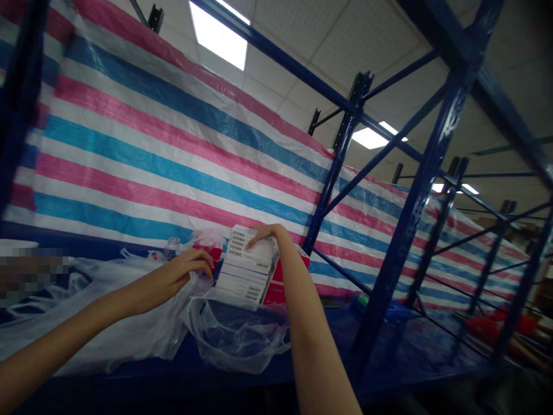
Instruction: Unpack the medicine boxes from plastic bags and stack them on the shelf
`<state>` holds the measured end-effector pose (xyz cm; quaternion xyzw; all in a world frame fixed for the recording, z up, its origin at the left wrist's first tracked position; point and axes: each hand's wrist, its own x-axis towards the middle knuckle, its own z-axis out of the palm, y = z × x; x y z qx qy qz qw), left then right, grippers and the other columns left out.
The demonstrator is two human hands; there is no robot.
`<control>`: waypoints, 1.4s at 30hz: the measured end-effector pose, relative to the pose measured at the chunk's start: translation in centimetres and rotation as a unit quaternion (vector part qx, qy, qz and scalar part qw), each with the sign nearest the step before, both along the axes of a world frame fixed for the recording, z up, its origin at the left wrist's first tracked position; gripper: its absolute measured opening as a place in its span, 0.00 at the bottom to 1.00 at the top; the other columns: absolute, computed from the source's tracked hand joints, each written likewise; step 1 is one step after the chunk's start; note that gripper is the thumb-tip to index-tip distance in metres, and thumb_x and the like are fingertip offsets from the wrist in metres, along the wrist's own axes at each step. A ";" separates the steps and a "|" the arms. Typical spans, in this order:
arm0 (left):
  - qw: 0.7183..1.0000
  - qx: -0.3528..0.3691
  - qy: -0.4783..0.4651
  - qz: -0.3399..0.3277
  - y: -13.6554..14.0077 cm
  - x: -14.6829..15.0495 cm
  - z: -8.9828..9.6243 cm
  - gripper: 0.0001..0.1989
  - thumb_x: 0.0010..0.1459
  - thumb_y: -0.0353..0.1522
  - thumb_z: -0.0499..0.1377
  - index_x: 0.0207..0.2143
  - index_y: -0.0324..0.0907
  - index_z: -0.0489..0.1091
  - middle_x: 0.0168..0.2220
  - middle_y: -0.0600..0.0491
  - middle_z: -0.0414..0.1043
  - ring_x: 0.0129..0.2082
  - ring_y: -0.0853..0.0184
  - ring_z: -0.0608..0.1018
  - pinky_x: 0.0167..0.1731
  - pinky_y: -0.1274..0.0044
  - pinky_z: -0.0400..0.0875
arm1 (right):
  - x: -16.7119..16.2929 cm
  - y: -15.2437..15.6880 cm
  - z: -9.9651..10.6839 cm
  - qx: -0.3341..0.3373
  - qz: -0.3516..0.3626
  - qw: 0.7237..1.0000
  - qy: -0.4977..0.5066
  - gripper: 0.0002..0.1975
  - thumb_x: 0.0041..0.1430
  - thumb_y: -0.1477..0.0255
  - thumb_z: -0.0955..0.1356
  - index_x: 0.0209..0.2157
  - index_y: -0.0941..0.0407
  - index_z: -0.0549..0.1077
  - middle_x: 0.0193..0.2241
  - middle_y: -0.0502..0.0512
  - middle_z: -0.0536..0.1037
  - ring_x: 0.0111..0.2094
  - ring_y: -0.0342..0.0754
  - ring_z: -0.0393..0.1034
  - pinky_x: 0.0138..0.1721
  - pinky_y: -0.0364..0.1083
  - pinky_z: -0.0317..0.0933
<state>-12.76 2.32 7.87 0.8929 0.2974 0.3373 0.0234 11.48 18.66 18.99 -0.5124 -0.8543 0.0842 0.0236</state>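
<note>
A stack of slim white boxes (245,274) with printed barcodes leans on the shelf, its upper end tilted back. My right hand (266,233) curls over the stack's upper right edge, fingers lying against the boxes. To the left of the stack is my left hand (192,268), fingers loosely bent and apart, with no object visible in it. A clear plastic bag (242,340) spreads open at the lower end of the stack. Red boxes (279,282) stand just right of the white ones, partly hidden by my right forearm.
More clear plastic bags (112,337) lie across the left of the blue shelf (328,340). A small clear jar (171,248) stands behind them. Blue rack posts (415,213) rise on the right, near a blue tray (384,306). A striped sheet (173,150) hangs behind.
</note>
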 end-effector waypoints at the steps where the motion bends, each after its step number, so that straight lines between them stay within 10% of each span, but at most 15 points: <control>1: 1.000 0.002 0.003 0.005 0.0 -0.2 -0.1 0.19 0.55 0.24 0.43 0.40 0.46 0.68 0.46 0.52 0.66 0.47 0.64 0.65 0.50 0.71 0.58 | 0.0 0.1 0.1 -0.031 -0.005 0.999 -0.014 0.45 0.29 0.60 0.75 0.53 0.52 0.62 0.52 0.56 0.67 0.48 0.56 0.66 0.46 0.52 0.63; 12: 0.959 0.004 0.095 0.269 -0.9 2.9 -1.5 0.27 0.49 0.54 0.50 0.33 0.39 0.68 0.29 0.47 0.71 0.33 0.58 0.73 0.36 0.72 0.61 | 1.8 -5.6 -0.4 0.047 0.102 0.992 0.065 0.36 0.36 0.64 0.74 0.50 0.56 0.64 0.47 0.54 0.70 0.45 0.51 0.66 0.47 0.49 0.61; 19: 0.968 -0.126 0.076 0.201 0.0 3.8 -2.3 0.16 0.52 0.43 0.52 0.26 0.39 0.68 0.26 0.51 0.71 0.28 0.66 0.72 0.28 0.78 0.60 | 4.3 -12.4 -0.9 0.093 0.128 0.969 0.190 0.42 0.38 0.63 0.73 0.55 0.55 0.55 0.51 0.56 0.65 0.50 0.51 0.61 0.52 0.50 0.55; 24: 0.951 -0.291 -0.096 0.044 0.8 3.6 -2.9 0.19 0.49 0.44 0.52 0.19 0.36 0.66 0.19 0.53 0.68 0.20 0.72 0.67 0.22 0.80 0.60 | 4.1 -17.2 -5.2 0.076 0.139 0.955 0.249 0.42 0.43 0.62 0.71 0.57 0.53 0.49 0.53 0.56 0.61 0.53 0.51 0.58 0.53 0.49 0.54; 32: 0.876 -0.393 -0.267 0.083 0.2 3.6 -3.6 0.15 0.44 0.41 0.58 0.21 0.36 0.67 0.14 0.56 0.63 0.14 0.74 0.64 0.16 0.81 0.55 | 2.9 -18.4 -13.5 0.161 0.148 0.935 0.280 0.44 0.35 0.62 0.74 0.54 0.57 0.55 0.52 0.60 0.62 0.53 0.53 0.56 0.55 0.52 0.49; 42: 0.862 -0.376 -0.323 0.109 -0.7 3.4 -4.0 0.15 0.42 0.39 0.61 0.27 0.34 0.71 0.14 0.57 0.65 0.11 0.76 0.62 0.14 0.83 0.51 | 3.7 -17.7 -13.9 0.212 0.087 0.968 0.104 0.44 0.37 0.56 0.72 0.55 0.57 0.55 0.51 0.61 0.66 0.49 0.54 0.63 0.49 0.51 0.56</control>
